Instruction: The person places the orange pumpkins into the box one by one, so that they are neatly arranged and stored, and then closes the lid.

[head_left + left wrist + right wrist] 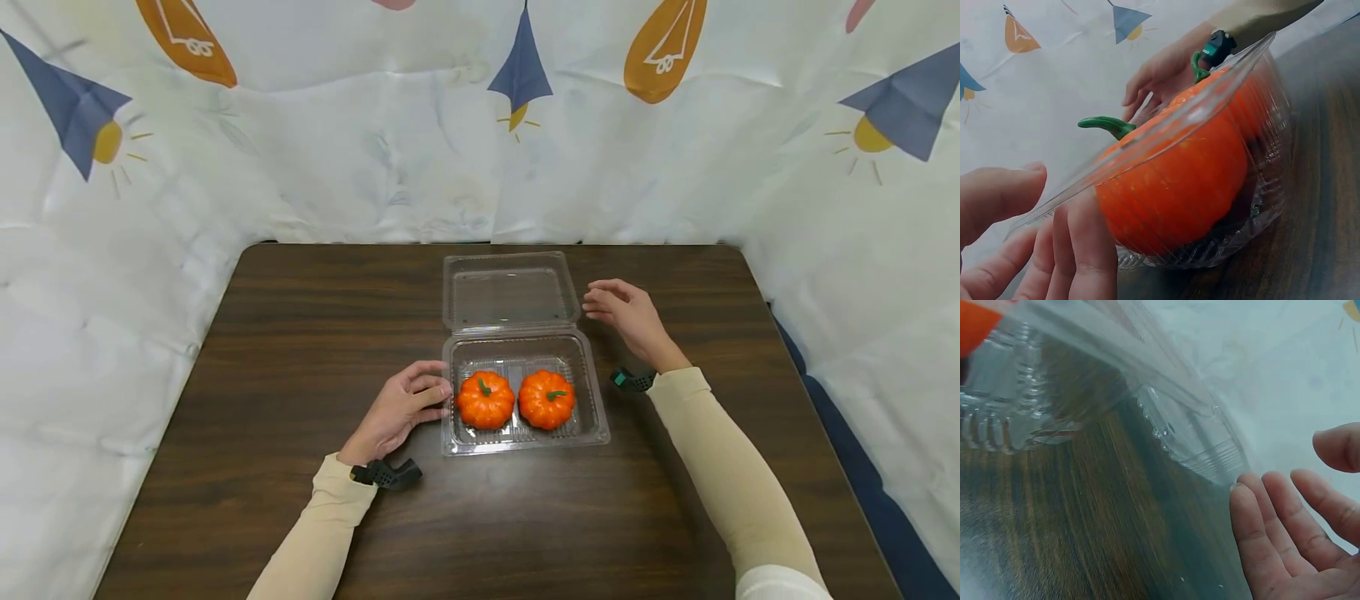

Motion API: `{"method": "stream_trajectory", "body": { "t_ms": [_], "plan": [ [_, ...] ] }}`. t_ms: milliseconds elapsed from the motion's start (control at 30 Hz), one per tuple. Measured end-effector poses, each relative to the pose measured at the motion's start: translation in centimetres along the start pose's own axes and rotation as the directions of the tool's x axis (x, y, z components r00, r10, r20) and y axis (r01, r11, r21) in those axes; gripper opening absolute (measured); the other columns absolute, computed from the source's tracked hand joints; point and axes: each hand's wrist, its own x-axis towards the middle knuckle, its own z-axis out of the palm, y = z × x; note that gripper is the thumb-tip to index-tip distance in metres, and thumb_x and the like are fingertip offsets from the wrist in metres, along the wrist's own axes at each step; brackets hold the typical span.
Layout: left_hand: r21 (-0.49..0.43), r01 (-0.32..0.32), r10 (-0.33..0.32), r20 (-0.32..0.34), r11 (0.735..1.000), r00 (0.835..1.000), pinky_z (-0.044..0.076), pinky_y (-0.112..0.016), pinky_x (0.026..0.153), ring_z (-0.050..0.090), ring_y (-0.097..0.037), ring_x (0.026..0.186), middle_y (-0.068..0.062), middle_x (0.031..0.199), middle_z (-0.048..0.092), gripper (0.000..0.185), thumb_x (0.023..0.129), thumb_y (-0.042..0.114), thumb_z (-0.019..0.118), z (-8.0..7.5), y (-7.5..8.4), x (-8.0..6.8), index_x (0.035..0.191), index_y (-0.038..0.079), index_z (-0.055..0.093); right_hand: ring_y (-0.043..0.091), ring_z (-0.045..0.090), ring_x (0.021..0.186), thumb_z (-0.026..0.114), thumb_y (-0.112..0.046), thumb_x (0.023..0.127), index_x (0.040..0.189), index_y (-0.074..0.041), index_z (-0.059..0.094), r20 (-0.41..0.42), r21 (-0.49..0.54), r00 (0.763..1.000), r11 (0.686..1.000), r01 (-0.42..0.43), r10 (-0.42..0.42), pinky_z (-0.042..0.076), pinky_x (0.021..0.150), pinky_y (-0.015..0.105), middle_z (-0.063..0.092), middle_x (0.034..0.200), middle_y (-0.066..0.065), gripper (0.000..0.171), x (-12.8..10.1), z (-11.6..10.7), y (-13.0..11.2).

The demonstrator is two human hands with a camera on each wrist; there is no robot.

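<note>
A clear plastic clamshell box (596, 417) lies open in the middle of the dark wooden table, its lid (510, 292) folded back flat. Two small orange pumpkins sit side by side in the tray, one on the left (485, 399) and one on the right (547, 399). My left hand (401, 408) rests at the tray's left wall, fingertips touching the rim (1079, 206). My right hand (626, 312) hovers beside the lid's right edge (1210, 456), fingers relaxed, holding nothing. In the left wrist view the near pumpkin (1172, 181) fills the tray.
The table (300, 333) is ringed by a white cloth backdrop (337, 150) printed with blue and orange shapes. A small black camera is strapped at each wrist. Bare wood lies on both sides of the box and in front of it.
</note>
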Motion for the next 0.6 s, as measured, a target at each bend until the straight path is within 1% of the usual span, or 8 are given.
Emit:
{"method": "stream_trajectory", "body": {
  "t_ms": [100, 167, 300, 367, 433, 533, 600],
  "plan": [
    [0.013, -0.001, 0.0, 0.02, 1.0, 1.0, 0.062, -0.03, 0.078, 0.067, -0.012, 0.086, 0.001, 0.1, 0.065, 0.053, 0.091, 0.013, 0.068, 0.0, -0.1, -0.3, 0.137, 0.007, 0.043, 0.017, 0.069, 0.101, 0.06, -0.035, 0.096, 0.138, 0.001, 0.047, 0.007, 0.031, 0.999, 0.999, -0.032, 0.032, 0.059, 0.089, 0.026, 0.058, 0.13, 0.019, 0.057, 0.6, 0.1, 0.0],
    [0.021, 0.0, -0.001, 0.032, 1.0, 0.999, 0.062, -0.031, 0.078, 0.067, -0.012, 0.086, 0.001, 0.099, 0.066, 0.053, 0.091, 0.012, 0.068, 0.1, -0.2, -0.5, 0.137, 0.007, 0.043, 0.013, 0.068, 0.1, 0.058, -0.035, 0.097, 0.141, -0.001, 0.044, 0.02, 0.032, 0.998, 0.998, -0.056, 0.056, 0.059, 0.089, 0.024, 0.059, 0.13, 0.016, 0.057, 0.8, 0.1, 0.1],
    [0.026, -0.013, 0.012, 0.05, 1.0, 0.999, 0.062, -0.032, 0.079, 0.066, -0.013, 0.087, 0.0, 0.099, 0.066, 0.054, 0.09, 0.011, 0.069, 0.2, -0.3, -0.7, 0.137, 0.006, 0.043, 0.012, 0.068, 0.102, 0.055, -0.035, 0.099, 0.144, -0.005, 0.042, 0.04, 0.065, 0.994, 0.992, -0.108, 0.106, 0.058, 0.09, 0.025, 0.059, 0.131, 0.012, 0.056, 1.2, 0.2, 0.3],
    [0.024, -0.019, 0.017, 0.048, 1.0, 0.999, 0.062, -0.032, 0.079, 0.067, -0.013, 0.086, -0.001, 0.099, 0.066, 0.054, 0.09, 0.011, 0.069, 0.2, -0.3, -0.8, 0.137, 0.006, 0.043, 0.013, 0.067, 0.105, 0.053, -0.035, 0.1, 0.146, -0.006, 0.041, 0.059, 0.078, 0.989, 0.987, -0.138, 0.134, 0.058, 0.092, 0.025, 0.057, 0.134, 0.013, 0.055, 1.2, 0.4, 0.2],
    [0.026, -0.019, 0.018, 0.044, 0.999, 0.999, 0.062, -0.032, 0.079, 0.066, -0.012, 0.086, -0.001, 0.099, 0.066, 0.054, 0.09, 0.011, 0.069, 0.1, -0.3, -0.9, 0.137, 0.005, 0.043, 0.017, 0.064, 0.113, 0.05, -0.036, 0.101, 0.147, -0.007, 0.038, 0.084, 0.076, 0.984, 0.984, -0.162, 0.155, 0.057, 0.094, 0.026, 0.052, 0.14, 0.015, 0.056, 1.3, 0.7, 0.1],
    [0.03, -0.015, 0.014, 0.032, 0.999, 0.999, 0.062, -0.031, 0.079, 0.066, -0.012, 0.086, -0.001, 0.099, 0.065, 0.055, 0.09, 0.012, 0.069, 0.1, -0.1, -1.0, 0.138, 0.005, 0.042, 0.019, 0.061, 0.12, 0.048, -0.04, 0.101, 0.149, -0.01, 0.036, 0.121, 0.066, 0.976, 0.98, -0.188, 0.18, 0.056, 0.094, 0.024, 0.045, 0.147, 0.019, 0.058, 1.6, 1.0, 0.2],
    [0.033, -0.011, 0.01, 0.025, 0.999, 1.0, 0.062, -0.03, 0.079, 0.066, -0.012, 0.085, -0.001, 0.099, 0.065, 0.055, 0.091, 0.012, 0.068, 0.1, 0.1, -1.1, 0.138, 0.005, 0.042, 0.019, 0.062, 0.12, 0.048, -0.044, 0.1, 0.149, -0.011, 0.037, 0.13, 0.06, 0.973, 0.978, -0.202, 0.193, 0.057, 0.092, 0.023, 0.044, 0.149, 0.019, 0.06, 1.9, 1.1, 0.5]
  ]
}}
